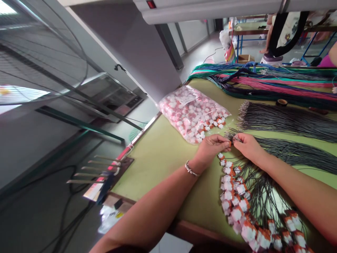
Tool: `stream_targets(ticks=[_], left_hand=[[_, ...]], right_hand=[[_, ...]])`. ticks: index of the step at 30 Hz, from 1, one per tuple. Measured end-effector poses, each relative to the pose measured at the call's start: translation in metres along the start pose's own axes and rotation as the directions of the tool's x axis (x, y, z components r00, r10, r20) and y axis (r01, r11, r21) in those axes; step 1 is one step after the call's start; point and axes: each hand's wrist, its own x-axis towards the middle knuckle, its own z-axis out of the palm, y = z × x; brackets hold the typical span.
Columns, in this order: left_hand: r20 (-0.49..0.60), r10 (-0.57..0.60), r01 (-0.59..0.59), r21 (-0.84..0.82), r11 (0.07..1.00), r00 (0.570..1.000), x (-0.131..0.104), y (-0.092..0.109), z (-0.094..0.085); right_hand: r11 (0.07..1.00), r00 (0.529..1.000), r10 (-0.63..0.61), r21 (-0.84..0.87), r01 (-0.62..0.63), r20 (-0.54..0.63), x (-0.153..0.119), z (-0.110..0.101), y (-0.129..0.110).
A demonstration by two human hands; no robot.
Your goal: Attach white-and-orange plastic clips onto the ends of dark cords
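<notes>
My left hand (214, 149) pinches a small orange-and-white connector (230, 143), mostly hidden by the fingers. Close beside it, my right hand (247, 146) has its thumb and forefinger closed on the metal-tipped end of a black wire (236, 138). Just below both hands, a curved row of white and orange connectors (237, 212) with black wires attached lies along the table. A clear plastic bag (191, 110) full of the same connectors lies beyond my left hand, some of them at its open end. Bundles of black wires (286, 117) with bare metal tips lie beyond my right hand.
Blue, green, pink and dark wire bundles (263, 79) stretch along the far edge of the green table (155, 160). A roll of black tape (281, 102) lies by them. A rack with metal prongs (105, 172) juts from the left edge. Another person's arm (269, 35) shows behind.
</notes>
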Motion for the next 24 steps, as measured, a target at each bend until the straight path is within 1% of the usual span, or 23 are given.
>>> stream_targets(ticks=[4,8,9,10,11,12,13,14,15,16,17,18,19,20,21,22,23,24], left_hand=[[0.017,0.015,-0.016,0.071,0.997,1.000,0.001,-0.001,0.003],[0.032,0.004,-0.009,0.154,0.988,0.999,0.001,-0.002,0.000],[0.054,0.013,-0.024,0.200,0.979,0.998,-0.001,0.000,-0.001],[0.108,0.027,-0.055,0.264,0.963,0.994,-0.003,0.004,-0.001],[0.193,0.043,-0.108,0.337,0.935,0.980,-0.007,0.008,-0.001],[0.304,0.051,-0.178,0.405,0.897,0.951,-0.011,0.014,0.000],[0.430,0.040,-0.254,0.455,0.853,0.902,-0.015,0.020,0.001],[0.544,0.010,-0.323,0.482,0.814,0.839,-0.018,0.025,0.001],[0.628,-0.025,-0.370,0.490,0.789,0.777,-0.020,0.031,0.001],[0.665,-0.037,-0.402,0.493,0.771,0.746,-0.021,0.035,0.000],[0.651,-0.016,-0.421,0.510,0.750,0.759,-0.020,0.038,-0.003],[0.585,0.037,-0.432,0.554,0.712,0.810,-0.018,0.040,-0.008],[0.464,0.125,-0.426,0.629,0.650,0.877,-0.014,0.041,-0.015],[0.306,0.233,-0.384,0.731,0.563,0.923,-0.010,0.041,-0.023],[0.153,0.330,-0.300,0.835,0.461,0.932,-0.006,0.041,-0.031],[0.050,0.383,-0.198,0.913,0.357,0.922,-0.002,0.041,-0.039],[-0.002,0.391,-0.110,0.958,0.263,0.920,0.001,0.042,-0.046],[-0.025,0.375,-0.047,0.983,0.180,0.926,0.003,0.042,-0.051]], right_hand=[[0.998,1.000,0.000,-0.057,0.000,-0.014,0.000,0.000,0.001],[0.995,0.999,-0.034,-0.094,0.034,-0.002,0.000,-0.002,0.001],[0.995,0.999,-0.040,-0.091,0.040,-0.005,0.000,-0.002,0.001],[0.996,0.999,-0.045,-0.079,0.043,-0.020,0.000,-0.003,0.001],[0.997,0.998,-0.047,-0.057,0.044,-0.049,-0.001,-0.004,0.000],[0.999,0.995,-0.045,-0.024,0.043,-0.086,-0.001,-0.005,0.000],[0.999,0.992,-0.038,0.012,0.040,-0.118,-0.002,-0.006,0.000],[0.999,0.991,-0.025,0.042,0.031,-0.133,-0.002,-0.007,0.000],[0.998,0.991,-0.011,0.064,0.020,-0.133,-0.002,-0.008,0.000],[0.997,0.993,0.002,0.080,0.008,-0.121,-0.002,-0.008,0.000],[0.996,0.995,0.012,0.092,-0.003,-0.100,-0.002,-0.009,0.001],[0.995,0.996,0.019,0.102,-0.010,-0.084,-0.002,-0.008,0.001],[0.994,0.996,0.022,0.113,-0.012,-0.081,-0.002,-0.008,0.002],[0.992,0.996,0.022,0.127,-0.011,-0.084,-0.002,-0.007,0.002],[0.990,0.996,0.023,0.140,-0.011,-0.087,-0.002,-0.007,0.002],[0.988,0.996,0.026,0.151,-0.013,-0.086,-0.002,-0.006,0.002],[0.987,0.996,0.028,0.161,-0.014,-0.087,-0.002,-0.005,0.002],[0.986,0.996,0.026,0.166,-0.011,-0.088,-0.002,-0.004,0.002]])
